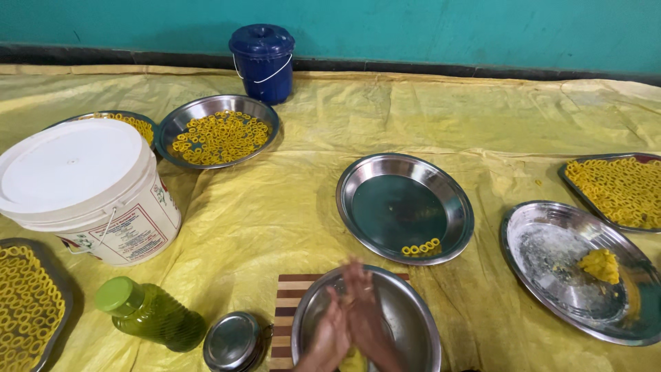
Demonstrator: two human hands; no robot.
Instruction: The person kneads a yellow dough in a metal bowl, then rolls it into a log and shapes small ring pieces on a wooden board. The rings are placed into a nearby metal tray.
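- Under the two hands sat a round steel plate [413, 324], and it rested on a striped wooden board [288, 303].
- The left hand [329, 336] and the right hand [365, 313] were pressed flat, palm to palm, with fingers straight. They were blurry, so I could not tell for sure what was between them. A bit of yellow dough [354, 359] peeked out just below the hands.
- That dough looked soft and squishy and a little sticky. I think it was very light and would squash fast, so it wanted a gentle hold between flat palms, not a hard squeeze.
- Just past the fingertips was another steel plate [405, 207] with a short row of small yellow rings [421, 246]. They looked thin and easy to bend, best picked up softly by the sides.
- Off to the right of the hands sat a floury plate [551, 241] with a lump of dough [599, 264].
- Left of the hands lay a green oil bottle [148, 313] on its side, near a small steel lid [233, 340] and a big white bucket [86, 189].
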